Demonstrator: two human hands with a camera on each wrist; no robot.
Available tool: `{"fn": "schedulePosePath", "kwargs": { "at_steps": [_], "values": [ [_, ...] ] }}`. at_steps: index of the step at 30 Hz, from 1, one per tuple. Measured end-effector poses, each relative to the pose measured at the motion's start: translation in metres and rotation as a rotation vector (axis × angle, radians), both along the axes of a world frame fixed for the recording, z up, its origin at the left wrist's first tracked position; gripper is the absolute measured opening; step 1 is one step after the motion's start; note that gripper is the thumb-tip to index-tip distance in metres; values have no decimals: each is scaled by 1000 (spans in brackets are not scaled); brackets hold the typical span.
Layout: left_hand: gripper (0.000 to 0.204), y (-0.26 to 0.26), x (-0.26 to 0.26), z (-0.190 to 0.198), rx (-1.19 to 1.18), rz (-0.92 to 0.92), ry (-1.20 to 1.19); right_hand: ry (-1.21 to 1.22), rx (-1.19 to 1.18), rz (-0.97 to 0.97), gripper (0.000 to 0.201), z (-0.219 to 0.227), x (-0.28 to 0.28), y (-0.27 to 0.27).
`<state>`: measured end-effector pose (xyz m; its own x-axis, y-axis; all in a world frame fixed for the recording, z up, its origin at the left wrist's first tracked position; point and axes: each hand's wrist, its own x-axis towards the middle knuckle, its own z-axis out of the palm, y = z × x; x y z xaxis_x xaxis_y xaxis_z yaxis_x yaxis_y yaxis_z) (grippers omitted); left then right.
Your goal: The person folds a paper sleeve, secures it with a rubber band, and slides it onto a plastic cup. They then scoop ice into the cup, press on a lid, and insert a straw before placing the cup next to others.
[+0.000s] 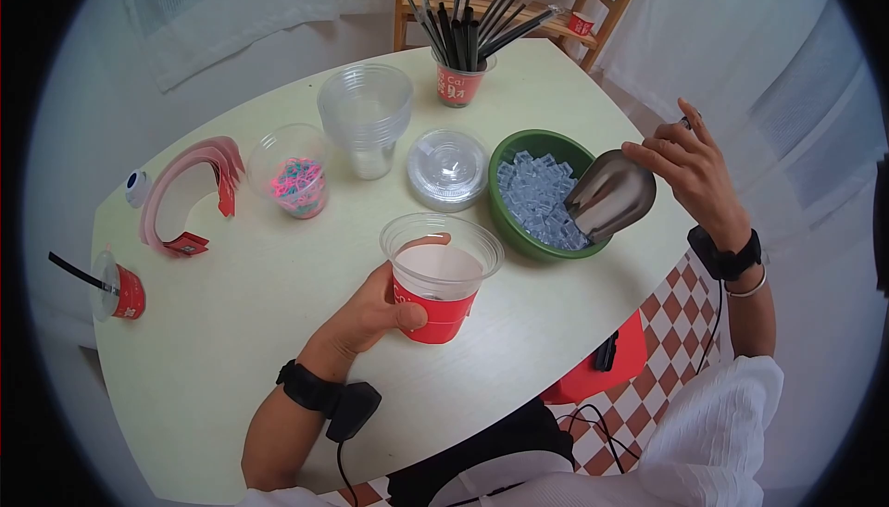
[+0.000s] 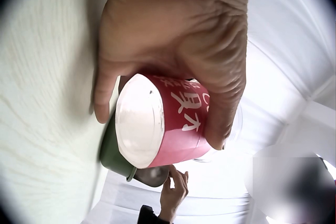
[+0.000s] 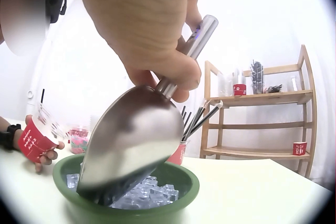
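My left hand [image 1: 375,308] grips a clear plastic cup [image 1: 443,275] with a red paper sleeve, tilted slightly, thumb across the sleeve. In the left wrist view its pale base [image 2: 139,121] faces the camera. My right hand [image 1: 690,174] holds a metal ice scoop [image 1: 616,194] by its handle [image 3: 202,37], fingers curled round it in the right wrist view. The scoop's front edge dips into the ice cubes [image 1: 537,194] inside a green bowl [image 1: 505,229], on the right of the table. Its inside faces away from the head camera.
Behind the cup stand stacked clear cups [image 1: 366,113], a pile of lids [image 1: 448,169] and a cup of colourful bands [image 1: 299,183]. Black straws [image 1: 458,30] fill a cup at the back. Red paper sleeves [image 1: 190,244] and a lidded cup [image 1: 128,292] lie left. A wooden shelf [image 1: 528,12] stands beyond.
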<state>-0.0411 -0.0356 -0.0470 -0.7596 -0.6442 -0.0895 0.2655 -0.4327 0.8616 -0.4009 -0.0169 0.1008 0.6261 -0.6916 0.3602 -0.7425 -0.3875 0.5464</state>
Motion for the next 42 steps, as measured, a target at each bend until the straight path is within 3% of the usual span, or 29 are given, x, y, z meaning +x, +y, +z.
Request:
{"fn": "schedulePosePath", "kwargs": {
  "at_steps": [5, 17, 29, 32, 38, 42],
  "values": [
    [110, 1, 0, 1, -3, 3, -2, -27, -18, 21, 36, -2, 2, -3],
    [110, 1, -1, 1, -10, 18, -12, -221, 196, -54, 13, -12, -22, -8],
    [106, -1, 0, -6, 7, 5, 32, -239, 125, 12, 15, -14, -23, -11],
    [106, -2, 0, -10, -1, 2, 27, -335, 218, -98, 17, -17, -25, -9],
    [107, 0, 0, -3, 10, 3, 24, -531, 256, -133, 16, -23, -28, -5],
    [107, 0, 0, -4, 6, 4, 13, -259, 111, -3, 16, -9, -23, -7]
  ]
}}
